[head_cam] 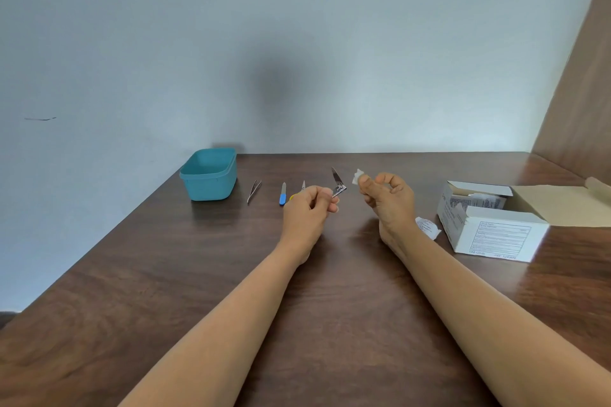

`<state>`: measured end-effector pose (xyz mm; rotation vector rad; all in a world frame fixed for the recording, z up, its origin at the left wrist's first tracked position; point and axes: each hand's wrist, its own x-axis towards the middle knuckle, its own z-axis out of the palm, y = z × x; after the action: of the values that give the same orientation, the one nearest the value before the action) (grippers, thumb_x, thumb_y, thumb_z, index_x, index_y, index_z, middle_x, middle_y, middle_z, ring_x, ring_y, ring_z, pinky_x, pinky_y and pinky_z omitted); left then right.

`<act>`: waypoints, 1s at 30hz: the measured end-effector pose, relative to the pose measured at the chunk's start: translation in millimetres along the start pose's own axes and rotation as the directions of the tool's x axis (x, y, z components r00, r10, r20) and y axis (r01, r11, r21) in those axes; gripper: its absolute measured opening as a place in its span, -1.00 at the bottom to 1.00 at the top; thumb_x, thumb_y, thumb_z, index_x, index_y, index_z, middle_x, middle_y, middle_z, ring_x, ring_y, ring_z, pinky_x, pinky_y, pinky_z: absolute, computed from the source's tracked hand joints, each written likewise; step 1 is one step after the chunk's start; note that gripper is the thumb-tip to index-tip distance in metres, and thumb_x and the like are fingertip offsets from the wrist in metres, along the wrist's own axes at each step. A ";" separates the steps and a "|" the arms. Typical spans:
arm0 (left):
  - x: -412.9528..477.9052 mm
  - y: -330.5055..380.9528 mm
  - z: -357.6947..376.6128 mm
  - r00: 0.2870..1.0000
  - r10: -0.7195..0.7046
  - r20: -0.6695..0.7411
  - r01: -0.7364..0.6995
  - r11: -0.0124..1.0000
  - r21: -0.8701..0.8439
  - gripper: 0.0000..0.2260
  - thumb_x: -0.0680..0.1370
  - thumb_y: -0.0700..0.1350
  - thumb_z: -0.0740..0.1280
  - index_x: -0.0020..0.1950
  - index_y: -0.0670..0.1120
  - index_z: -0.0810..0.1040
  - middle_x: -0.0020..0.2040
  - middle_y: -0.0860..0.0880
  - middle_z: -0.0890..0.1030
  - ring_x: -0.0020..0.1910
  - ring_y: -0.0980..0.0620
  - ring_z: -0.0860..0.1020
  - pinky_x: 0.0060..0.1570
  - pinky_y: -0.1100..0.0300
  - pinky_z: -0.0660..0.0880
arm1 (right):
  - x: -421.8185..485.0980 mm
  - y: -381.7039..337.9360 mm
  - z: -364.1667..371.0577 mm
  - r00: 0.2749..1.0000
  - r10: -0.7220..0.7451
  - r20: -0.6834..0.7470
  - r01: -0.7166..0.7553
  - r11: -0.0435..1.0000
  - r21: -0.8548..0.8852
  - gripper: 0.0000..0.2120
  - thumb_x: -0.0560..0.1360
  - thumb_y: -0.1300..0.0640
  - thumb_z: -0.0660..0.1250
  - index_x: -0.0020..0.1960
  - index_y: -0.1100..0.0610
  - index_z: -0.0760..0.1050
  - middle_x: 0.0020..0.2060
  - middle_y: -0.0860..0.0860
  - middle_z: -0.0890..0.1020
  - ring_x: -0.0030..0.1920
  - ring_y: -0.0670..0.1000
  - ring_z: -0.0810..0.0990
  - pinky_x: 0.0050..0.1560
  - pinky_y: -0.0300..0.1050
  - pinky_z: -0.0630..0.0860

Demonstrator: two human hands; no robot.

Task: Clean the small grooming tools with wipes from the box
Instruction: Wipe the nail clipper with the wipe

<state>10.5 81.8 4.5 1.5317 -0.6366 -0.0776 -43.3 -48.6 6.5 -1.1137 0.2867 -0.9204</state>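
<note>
Nearest the camera, 2 bare forearms are stretched out over the dark wooden table [198, 274]. Beside the right wrist a torn wrapper [428, 227] is left on the wood, and just to its right the open box [496, 231] of wipes is set, flap folded back.

Farther on, the left hand [309, 208] is curled around the body of a nail clipper [339, 187], whose lever is swung up. The right hand [388, 200] is held just beside it, with a small crumpled wipe [358, 176] pinched between thumb and forefinger. Wipe and clipper are close but not touching.

Behind the hands, 3 more tools are laid in a row: tweezers [254, 191], a blue-handled file [283, 194] and small scissors [303, 186], the last partly hidden by the left hand. A teal tub [210, 182] is placed at the far left.

The task is judged to be early: 1 wipe is unwrapped, the clipper is in hand, and the 3 other tools seem untouched. Whether the clipper is already wiped cannot be told.
</note>
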 end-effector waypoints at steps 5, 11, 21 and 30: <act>1.3 -0.3 -0.2 1.000 -0.007 0.012 0.008 0.994 -0.108 -0.77 0.62 -0.23 0.23 -0.20 -0.03 0.54 -0.25 0.03 0.60 -0.36 0.31 0.52 -0.25 0.45 0.45 | -6.4 -2.2 4.6 0.983 0.016 0.181 0.011 0.989 -0.149 -0.92 0.45 0.32 0.40 -0.13 0.17 0.56 -0.44 -0.08 0.64 -0.43 -0.19 0.52 -0.31 -0.35 0.44; 3.2 -1.8 -0.4 1.000 -0.019 0.000 0.019 0.996 -0.082 -0.79 0.63 -0.17 0.23 -0.16 -0.10 0.57 -0.29 0.03 0.59 -0.38 0.31 0.50 -0.26 0.44 0.44 | -8.3 -3.3 4.4 0.953 0.055 0.296 -0.019 0.992 -0.123 -0.89 0.50 0.32 0.32 -0.06 0.18 0.60 -0.37 -0.07 0.66 -0.38 -0.18 0.53 -0.25 -0.35 0.49; 4.4 -2.9 0.1 0.999 -0.037 -0.008 0.036 0.994 -0.103 -0.81 0.63 -0.16 0.23 -0.11 -0.15 0.58 -0.28 0.01 0.59 -0.40 0.31 0.50 -0.30 0.46 0.42 | -8.4 -2.9 5.6 0.962 0.033 0.270 0.007 0.989 -0.146 -0.82 0.53 0.34 0.28 -0.07 0.14 0.61 -0.36 -0.10 0.66 -0.33 -0.19 0.56 -0.26 -0.36 0.46; 5.1 -3.4 0.0 0.999 -0.033 -0.016 0.031 0.995 -0.097 -0.81 0.63 -0.14 0.24 -0.11 -0.13 0.59 -0.30 0.03 0.59 -0.38 0.30 0.50 -0.27 0.44 0.43 | -9.2 -1.2 6.7 0.961 -0.028 0.275 0.096 0.966 -0.239 -0.85 0.52 0.29 0.32 -0.10 0.08 0.61 -0.37 -0.13 0.67 -0.30 -0.20 0.55 -0.26 -0.36 0.42</act>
<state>15.9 79.4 3.0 1.4476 -0.5861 -0.1173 -45.4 -37.5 8.4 -1.4734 0.1458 -0.7902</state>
